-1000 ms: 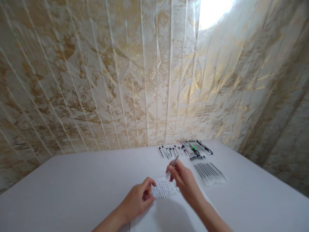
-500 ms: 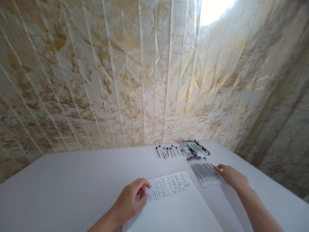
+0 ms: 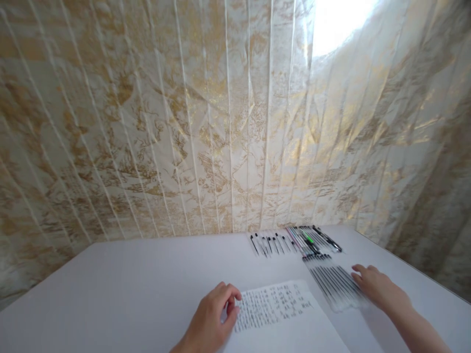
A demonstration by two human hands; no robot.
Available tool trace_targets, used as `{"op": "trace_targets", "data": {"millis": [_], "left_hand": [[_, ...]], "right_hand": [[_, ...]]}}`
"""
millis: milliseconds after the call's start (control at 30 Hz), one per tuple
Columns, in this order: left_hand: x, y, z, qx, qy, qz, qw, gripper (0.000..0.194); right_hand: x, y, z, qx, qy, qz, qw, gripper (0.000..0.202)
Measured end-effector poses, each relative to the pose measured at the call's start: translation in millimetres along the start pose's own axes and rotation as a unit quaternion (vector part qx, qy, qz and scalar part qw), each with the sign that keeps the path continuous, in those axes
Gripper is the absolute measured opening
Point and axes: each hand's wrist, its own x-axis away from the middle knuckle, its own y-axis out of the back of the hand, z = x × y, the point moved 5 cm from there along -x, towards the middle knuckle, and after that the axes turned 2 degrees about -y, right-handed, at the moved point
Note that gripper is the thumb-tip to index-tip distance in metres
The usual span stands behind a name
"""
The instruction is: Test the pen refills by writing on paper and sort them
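My left hand [image 3: 217, 316] rests at the left edge of a white sheet of paper [image 3: 290, 333] with handwriting across its upper part. Its fingers are loosely curled, the thumb apart from the index finger, and nothing shows between them. On the right, my right hand [image 3: 382, 290] hovers just beside a row of clear pens with black caps [image 3: 333, 284]. Its fingertips are slightly apart, with no pen visible in them. The pens lie side by side, slanting, close to the paper's upper right corner.
Behind that row lies a group of assorted pens [image 3: 312, 239], one with a bright green part. Left of it, several thin black-tipped pens or refills [image 3: 274, 244] are spread out. The white table [image 3: 128, 289] meets a gold-patterned curtain [image 3: 206, 122] at its far edge.
My right hand has moved slightly away from the right end of the pen row, and the last pen's cap now lines up with the others. The view has shifted; my left hand stays on the paper.
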Motion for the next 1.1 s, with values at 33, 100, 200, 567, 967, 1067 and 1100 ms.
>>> {"op": "trace_targets", "data": {"millis": [33, 100, 200, 567, 967, 1067, 1100], "left_hand": [[-0.5, 0.5, 0.6, -0.015, -0.005, -0.011, 1.000, 0.017], [-1.8, 1.2, 0.2, -0.041, -0.018, -0.023, 0.999, 0.017], [-3.8, 0.7, -2.9, -0.063, -0.027, -0.013, 0.998, 0.017], [-6.4, -5.0, -6.6, -0.104, -0.048, 0.051, 0.992, 0.020], [-159.4, -9.0, 14.3, -0.116, -0.172, 0.005, 0.978, 0.021], [-179.0, -27.1, 21.3, -0.118, -0.194, 0.029, 0.974, 0.018], [-182.5, -31.3, 24.4, -0.120, -0.197, 0.036, 0.972, 0.017]], "right_hand": [[0.7, 5.1, 12.2, -0.006, 0.001, 0.006, 1.000, 0.026], [8.0, 17.5, 48.6, -0.030, 0.013, 0.020, 0.999, 0.024], [40.0, 26.9, 124.6, -0.055, 0.082, 0.081, 0.992, 0.017], [154.4, -15.6, 243.6, -0.189, 0.340, 0.046, 0.920, 0.017], [142.0, -11.8, 235.1, -0.268, 0.303, 0.110, 0.908, 0.018], [141.0, -13.0, 233.0, -0.267, 0.303, 0.113, 0.908, 0.015], [140.4, -13.4, 232.8, -0.265, 0.305, 0.110, 0.908, 0.014]]}}
